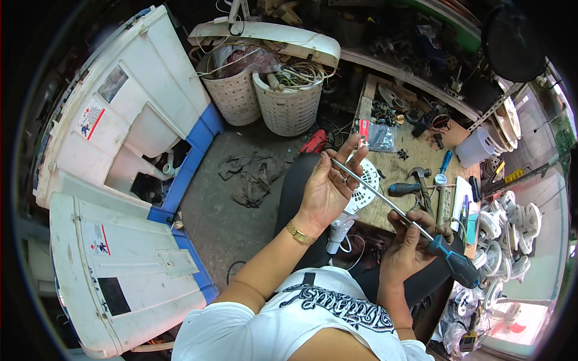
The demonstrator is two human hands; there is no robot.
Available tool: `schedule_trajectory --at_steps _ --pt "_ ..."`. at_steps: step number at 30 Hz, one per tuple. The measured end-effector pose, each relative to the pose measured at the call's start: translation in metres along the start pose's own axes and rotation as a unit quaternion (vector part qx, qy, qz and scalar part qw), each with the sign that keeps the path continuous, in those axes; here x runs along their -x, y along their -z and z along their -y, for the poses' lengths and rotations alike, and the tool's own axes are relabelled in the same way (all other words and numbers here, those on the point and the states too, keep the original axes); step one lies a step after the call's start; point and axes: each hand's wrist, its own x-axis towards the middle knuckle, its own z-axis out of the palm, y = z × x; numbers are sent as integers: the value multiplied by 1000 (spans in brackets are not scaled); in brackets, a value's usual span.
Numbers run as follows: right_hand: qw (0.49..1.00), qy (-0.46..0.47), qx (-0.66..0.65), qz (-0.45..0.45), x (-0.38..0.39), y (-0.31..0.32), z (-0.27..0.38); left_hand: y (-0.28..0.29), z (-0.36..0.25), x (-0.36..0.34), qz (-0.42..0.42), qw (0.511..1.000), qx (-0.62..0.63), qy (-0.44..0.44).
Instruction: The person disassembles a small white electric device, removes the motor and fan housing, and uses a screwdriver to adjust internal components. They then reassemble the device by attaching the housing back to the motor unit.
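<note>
A long screwdriver [456, 262] with a blue and black handle lies slantwise across both hands, above my lap. My left hand [328, 191], with a gold watch [300, 233] on its wrist, holds the steel shaft close to its tip between thumb and fingers. My right hand [404, 253] is closed round the shaft just ahead of the handle. Behind the shaft is a round white slotted cover [363, 191], partly hidden by my left hand. A white appliance part with a pipe-like end [339, 236] stands below it, by my legs.
To the right, a wooden workbench [394, 171] bears a hammer [421, 180], another blue-handled screwdriver [445, 161] and a plastic bag of parts [382, 138]. White coiled parts [500, 240] hang at its right end. Washing-machine-like white housings [129, 265] stand left; wire-filled baskets [289, 105] stand behind.
</note>
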Motion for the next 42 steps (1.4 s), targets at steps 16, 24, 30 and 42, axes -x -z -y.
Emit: schedule_trajectory --at_steps 16,24,30,42 --pt "952 186 137 198 -73 19 29 -2 -25 4 -54 988 -96 112" --pt "863 146 299 380 -88 13 2 24 -51 16 -178 869 -453 -89" --pt "838 107 330 422 -84 4 -3 36 -45 18 -176 839 -508 -90" --pt "778 119 331 520 -95 -60 7 -8 -23 3 70 628 -753 -186"
